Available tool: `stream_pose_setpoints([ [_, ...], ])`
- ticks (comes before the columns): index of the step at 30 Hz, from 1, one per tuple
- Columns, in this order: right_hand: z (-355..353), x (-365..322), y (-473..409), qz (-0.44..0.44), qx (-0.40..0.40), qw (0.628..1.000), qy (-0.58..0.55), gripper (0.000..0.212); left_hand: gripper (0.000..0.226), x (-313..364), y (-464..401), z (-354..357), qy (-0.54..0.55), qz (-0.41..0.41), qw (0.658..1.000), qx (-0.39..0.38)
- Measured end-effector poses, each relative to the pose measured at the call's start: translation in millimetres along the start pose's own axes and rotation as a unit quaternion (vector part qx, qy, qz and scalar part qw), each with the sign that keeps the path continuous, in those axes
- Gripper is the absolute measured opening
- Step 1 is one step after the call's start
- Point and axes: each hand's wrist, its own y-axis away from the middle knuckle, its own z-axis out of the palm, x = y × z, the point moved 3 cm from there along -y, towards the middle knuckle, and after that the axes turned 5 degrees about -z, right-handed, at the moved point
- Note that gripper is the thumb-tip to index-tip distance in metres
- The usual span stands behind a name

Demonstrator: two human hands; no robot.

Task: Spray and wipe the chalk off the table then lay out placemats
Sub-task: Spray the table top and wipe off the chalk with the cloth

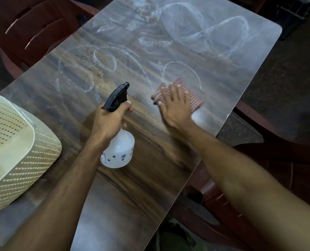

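White chalk loops and scribbles [168, 42] cover the wood-grain table [141, 178] from the middle of the frame up to its top edge; the strip nearest the bottom looks free of chalk. At centre right, the right hand [176, 107] presses flat, fingers straight and spread, on a folded red checked cloth [185, 93] that lies on the table just under one chalk arc. Beside it, at centre, the left hand [109, 122] is wrapped round the neck of a translucent spray bottle [119, 149] with a black trigger head, nozzle pointing toward the top of the frame. A pale woven basket [20, 147] sits at the left edge; no placemats are visible. Dark red plastic chairs [27, 26] stand in the upper left and along the right.

Wiping has likely only begun. The main risk is smearing: a wet cloth dragged through heavy chalk could spread a grey film instead of lifting it. The cloth is also near the table's right edge and could slip off on a wide stroke.
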Motion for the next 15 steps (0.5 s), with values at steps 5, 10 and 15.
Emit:
stream_pose_setpoints([
  [5,35,-73,69,-0.190,-0.045,0.980,0.032,0.062,0.017,9,-7,-1,-0.010,0.004,1.000,0.012],
  [10,25,-19,71,-0.145,-0.039,0.988,0.031,0.063,0.015,9,-16,-3,-0.025,-0.002,1.000,0.003],
  [15,-6,13,-28,-0.004,-0.001,1.000,-0.015,0.063,0.018,4,-23,-4,-0.026,-0.001,1.000,0.009],
])
